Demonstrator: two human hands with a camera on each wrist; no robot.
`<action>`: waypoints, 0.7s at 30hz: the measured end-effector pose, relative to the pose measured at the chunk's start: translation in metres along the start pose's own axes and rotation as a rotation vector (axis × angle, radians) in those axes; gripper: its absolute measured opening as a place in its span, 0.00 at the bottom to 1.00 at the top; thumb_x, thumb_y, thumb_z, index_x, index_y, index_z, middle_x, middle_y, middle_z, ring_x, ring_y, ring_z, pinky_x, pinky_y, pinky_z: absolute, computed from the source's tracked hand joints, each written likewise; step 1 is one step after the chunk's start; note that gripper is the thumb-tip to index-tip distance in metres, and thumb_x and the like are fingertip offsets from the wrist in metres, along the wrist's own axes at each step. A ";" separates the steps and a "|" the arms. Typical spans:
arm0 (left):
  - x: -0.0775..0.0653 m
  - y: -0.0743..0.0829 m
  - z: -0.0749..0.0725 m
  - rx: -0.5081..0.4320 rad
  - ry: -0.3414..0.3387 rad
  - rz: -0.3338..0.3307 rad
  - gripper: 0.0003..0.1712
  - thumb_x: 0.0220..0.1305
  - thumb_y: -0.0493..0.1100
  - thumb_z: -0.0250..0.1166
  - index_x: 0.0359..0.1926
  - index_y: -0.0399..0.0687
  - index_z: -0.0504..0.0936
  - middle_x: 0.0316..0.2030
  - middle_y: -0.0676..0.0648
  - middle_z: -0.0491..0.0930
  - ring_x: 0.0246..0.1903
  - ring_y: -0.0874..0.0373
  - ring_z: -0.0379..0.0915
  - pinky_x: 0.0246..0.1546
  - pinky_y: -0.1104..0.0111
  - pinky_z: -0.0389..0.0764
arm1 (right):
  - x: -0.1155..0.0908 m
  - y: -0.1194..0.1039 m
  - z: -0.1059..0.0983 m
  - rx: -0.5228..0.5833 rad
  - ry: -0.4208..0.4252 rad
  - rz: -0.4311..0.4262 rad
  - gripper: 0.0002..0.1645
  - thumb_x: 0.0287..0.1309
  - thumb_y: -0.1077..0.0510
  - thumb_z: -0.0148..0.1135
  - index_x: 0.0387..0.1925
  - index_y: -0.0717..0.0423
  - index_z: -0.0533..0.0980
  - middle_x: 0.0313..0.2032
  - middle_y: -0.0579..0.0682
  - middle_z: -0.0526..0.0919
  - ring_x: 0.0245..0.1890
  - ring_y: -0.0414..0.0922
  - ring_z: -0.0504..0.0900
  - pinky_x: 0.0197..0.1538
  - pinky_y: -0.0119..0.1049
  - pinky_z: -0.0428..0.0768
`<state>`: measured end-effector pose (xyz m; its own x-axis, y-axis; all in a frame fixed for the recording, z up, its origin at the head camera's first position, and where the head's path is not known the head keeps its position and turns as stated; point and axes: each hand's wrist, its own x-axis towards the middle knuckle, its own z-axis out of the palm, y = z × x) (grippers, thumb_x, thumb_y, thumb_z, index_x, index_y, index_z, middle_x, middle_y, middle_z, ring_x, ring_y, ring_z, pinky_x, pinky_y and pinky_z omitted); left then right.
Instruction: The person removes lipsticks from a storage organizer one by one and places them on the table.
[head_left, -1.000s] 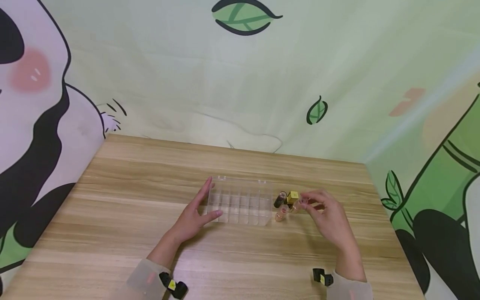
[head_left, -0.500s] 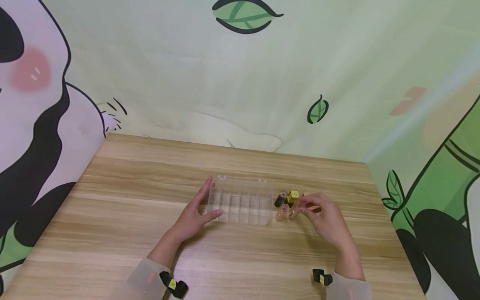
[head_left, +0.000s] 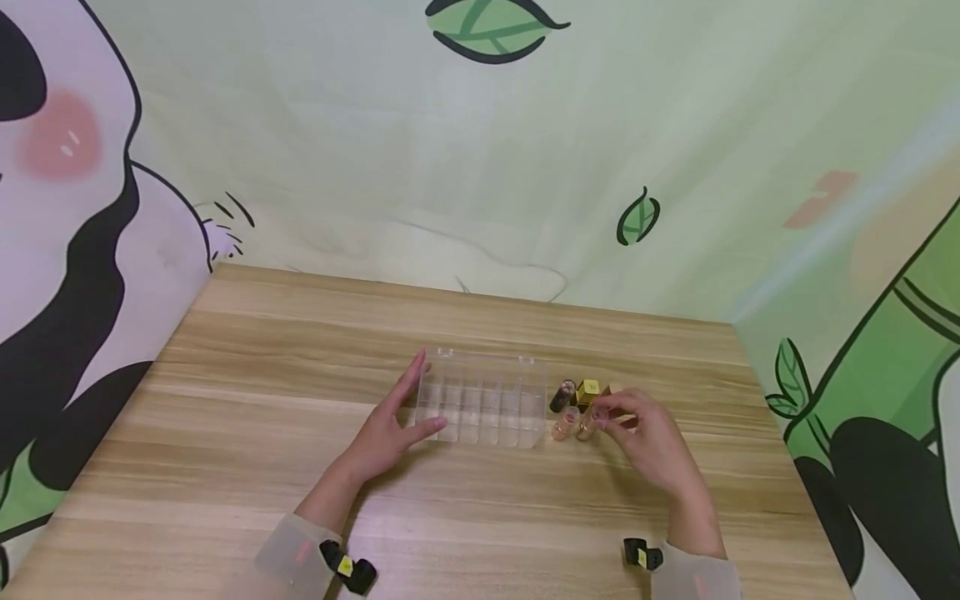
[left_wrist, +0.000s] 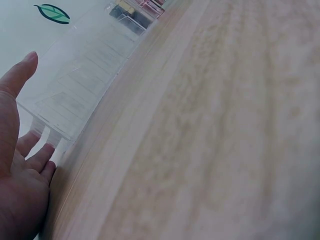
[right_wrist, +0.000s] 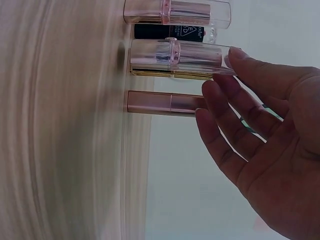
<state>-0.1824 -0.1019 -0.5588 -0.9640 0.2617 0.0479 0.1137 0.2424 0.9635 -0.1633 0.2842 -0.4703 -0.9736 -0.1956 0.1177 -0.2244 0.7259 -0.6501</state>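
Note:
My right hand (head_left: 648,437) pinches the clear cap of a pink-gold lipstick (right_wrist: 150,52) between thumb and fingertips. The lipstick stands upright on the table, next to a similar clear-capped lipstick (right_wrist: 185,12). Behind them are a black lipstick (head_left: 562,396) with white lettering and a gold-topped lipstick (head_left: 587,392). A plain rose-gold lipstick (right_wrist: 155,102) stands close by, near my curled lower fingers. My left hand (head_left: 386,437) rests against the left side of a clear divided box (head_left: 480,408), thumb at its front edge and fingers extended along the side. I see no lipstick in its compartments.
The wooden table (head_left: 480,517) runs back to a wall cloth (head_left: 480,167) printed with leaves and pandas. The lipsticks stand just right of the box. Black camera mounts (head_left: 348,568) sit at both wrists.
My right hand has brought the pinched lipstick slightly left and toward me, beside the other clear-capped one; it now stands straighter. The left hand and the box have stayed in place.

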 end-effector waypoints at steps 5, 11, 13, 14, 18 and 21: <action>0.000 0.001 0.000 -0.003 -0.002 0.002 0.57 0.64 0.54 0.74 0.79 0.90 0.44 0.81 0.57 0.55 0.82 0.49 0.45 0.79 0.35 0.45 | 0.000 0.001 0.001 0.005 -0.005 0.002 0.14 0.63 0.65 0.70 0.50 0.59 0.86 0.49 0.53 0.86 0.46 0.50 0.85 0.46 0.34 0.84; 0.000 0.002 0.000 -0.005 -0.002 0.004 0.58 0.64 0.54 0.74 0.80 0.88 0.44 0.81 0.56 0.55 0.82 0.49 0.44 0.79 0.36 0.44 | 0.000 0.003 0.004 0.012 -0.017 0.010 0.13 0.64 0.64 0.70 0.50 0.57 0.86 0.48 0.52 0.86 0.46 0.48 0.84 0.47 0.36 0.85; -0.001 0.002 0.000 -0.004 -0.003 0.003 0.58 0.64 0.54 0.74 0.80 0.87 0.44 0.81 0.56 0.55 0.82 0.49 0.44 0.79 0.36 0.44 | -0.001 0.004 0.005 0.013 -0.019 0.009 0.13 0.64 0.64 0.70 0.50 0.57 0.86 0.48 0.52 0.87 0.45 0.48 0.84 0.47 0.36 0.85; 0.000 0.003 0.000 -0.003 -0.003 0.004 0.58 0.64 0.54 0.74 0.81 0.85 0.44 0.82 0.56 0.55 0.82 0.49 0.44 0.79 0.36 0.44 | -0.001 0.004 0.005 0.015 -0.020 0.010 0.13 0.63 0.64 0.70 0.50 0.57 0.86 0.47 0.51 0.87 0.45 0.48 0.84 0.47 0.37 0.85; 0.000 0.002 0.000 -0.004 -0.005 0.002 0.58 0.64 0.54 0.74 0.82 0.82 0.44 0.82 0.57 0.55 0.82 0.50 0.44 0.79 0.36 0.44 | -0.001 0.003 0.005 0.013 -0.020 0.017 0.13 0.63 0.64 0.70 0.50 0.57 0.86 0.47 0.51 0.87 0.45 0.47 0.84 0.47 0.35 0.85; 0.000 0.002 0.000 -0.003 -0.006 0.001 0.58 0.64 0.53 0.74 0.81 0.83 0.44 0.82 0.56 0.55 0.82 0.50 0.44 0.79 0.37 0.44 | -0.001 0.003 0.005 0.012 -0.020 0.022 0.14 0.63 0.65 0.70 0.50 0.57 0.86 0.47 0.51 0.87 0.46 0.48 0.85 0.47 0.36 0.85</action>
<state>-0.1823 -0.1013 -0.5568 -0.9625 0.2671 0.0474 0.1140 0.2398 0.9641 -0.1628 0.2835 -0.4759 -0.9772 -0.1929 0.0884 -0.2024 0.7226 -0.6610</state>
